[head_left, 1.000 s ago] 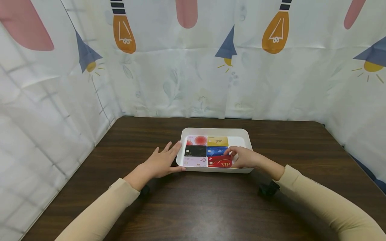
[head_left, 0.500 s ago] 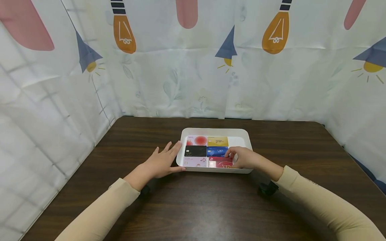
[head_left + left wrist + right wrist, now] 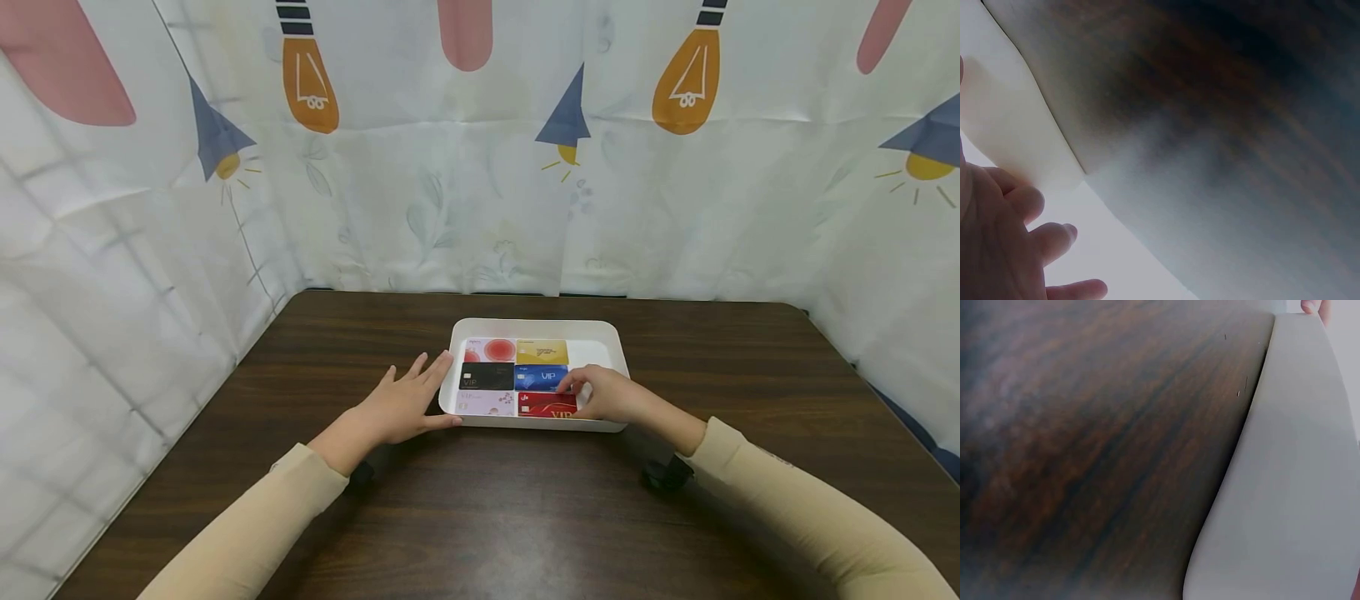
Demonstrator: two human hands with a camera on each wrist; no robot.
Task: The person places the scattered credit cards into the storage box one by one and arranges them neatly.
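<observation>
A white tray (image 3: pixel 600 333) holds several plastic cards laid in two columns. My left hand (image 3: pixel 405 404) rests with fingers spread at the tray's left edge, thumb by its near left corner; in the left wrist view, the hand (image 3: pixel 997 237) lies against the tray wall (image 3: pixel 1016 106). My right hand (image 3: pixel 611 393) reaches over the near wall, with curled fingers and thumb pinching the right end of the red VIP card (image 3: pixel 543 405). Above that card lies a blue VIP card (image 3: pixel 536 377), and to its left a pale pink card (image 3: pixel 483 403).
A black VIP card (image 3: pixel 486 377), a white card with red circles (image 3: pixel 498 350) and a gold card (image 3: pixel 542 351) also lie in the tray. The dark wooden table (image 3: pixel 480 517) carries it. A printed curtain (image 3: pixel 465 208) hangs behind and at the sides.
The red card's tilt shifts slightly under my right hand: glare brightened it half a second ago and is gone now. My right fingers move only slightly; my left hand stays still.
</observation>
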